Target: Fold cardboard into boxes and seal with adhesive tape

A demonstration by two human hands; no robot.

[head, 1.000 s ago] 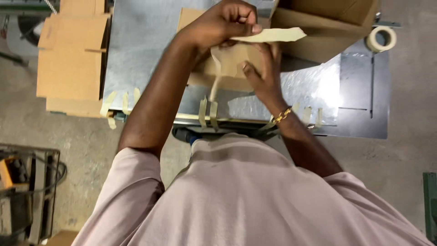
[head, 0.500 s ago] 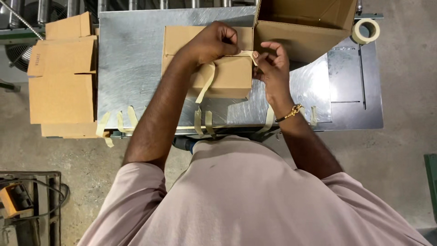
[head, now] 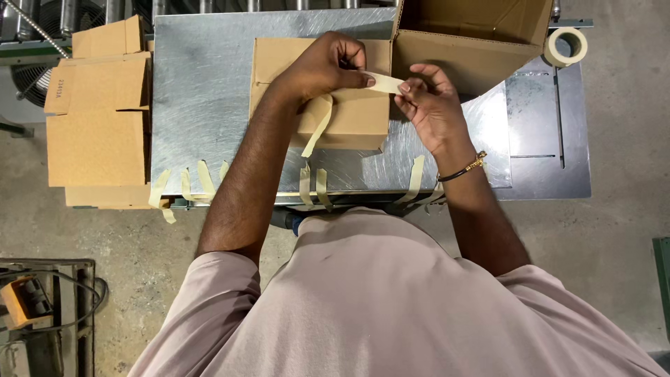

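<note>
Cream masking-tape strip (head: 380,82) stretched between both hands above a small closed cardboard box (head: 349,112) on the steel table (head: 202,105). Left hand (head: 324,66) pinches the strip's end at 9 o'clock, grip clamped on it; right hand (head: 429,101) pinches the opposite end at 3 o'clock, grip likewise clamped. A second strip (head: 317,126) hangs down the box toward 6 o'clock. Spare strips (head: 188,183) line the near table edge. Tape roll (head: 566,46) at 2 o'clock; open carton (head: 474,35) at 1 o'clock; flattened cartons (head: 98,119) at 9 o'clock.
</note>
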